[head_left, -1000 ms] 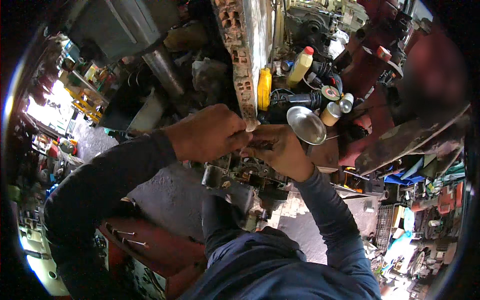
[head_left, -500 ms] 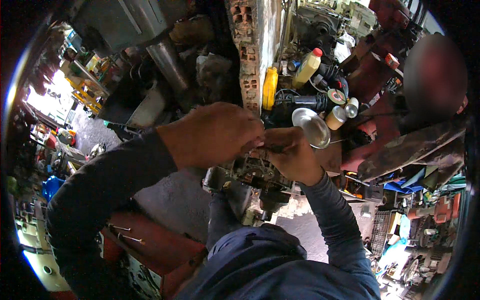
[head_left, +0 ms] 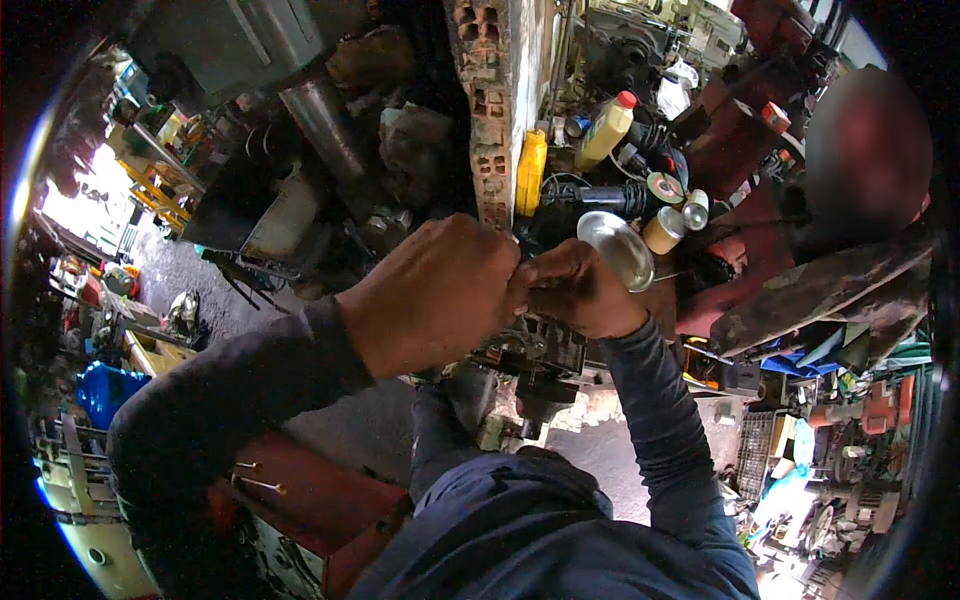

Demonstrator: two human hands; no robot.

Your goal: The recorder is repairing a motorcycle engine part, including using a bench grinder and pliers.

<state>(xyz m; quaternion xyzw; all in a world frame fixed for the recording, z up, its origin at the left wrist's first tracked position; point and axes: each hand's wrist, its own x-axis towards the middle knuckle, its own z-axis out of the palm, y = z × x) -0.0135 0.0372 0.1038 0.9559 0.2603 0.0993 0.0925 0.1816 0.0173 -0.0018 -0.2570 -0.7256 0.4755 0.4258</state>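
Observation:
Over a dark, greasy metal assembly (head_left: 545,355), my left hand (head_left: 435,295) is closed with its knuckles up. Its fingertips meet those of my right hand (head_left: 590,295), which is bent into a pinch. Whatever sits between the fingers is hidden. Behind my right hand lies a shiny steel bowl (head_left: 617,247), beside a tan can (head_left: 664,232) and a smaller silver can (head_left: 695,210).
A yellow bottle (head_left: 529,172) and a pale jug with red cap (head_left: 603,135) stand by a brick pillar (head_left: 488,105). Dark machinery (head_left: 230,50) fills the upper left. A red metal cabinet (head_left: 310,490) with wrenches is lower left, cluttered shelving (head_left: 855,480) far right.
My left hand has moved a little down and its fingers reach further right. My right hand has shifted to the right, and both hands now cover more of the metal assembly.

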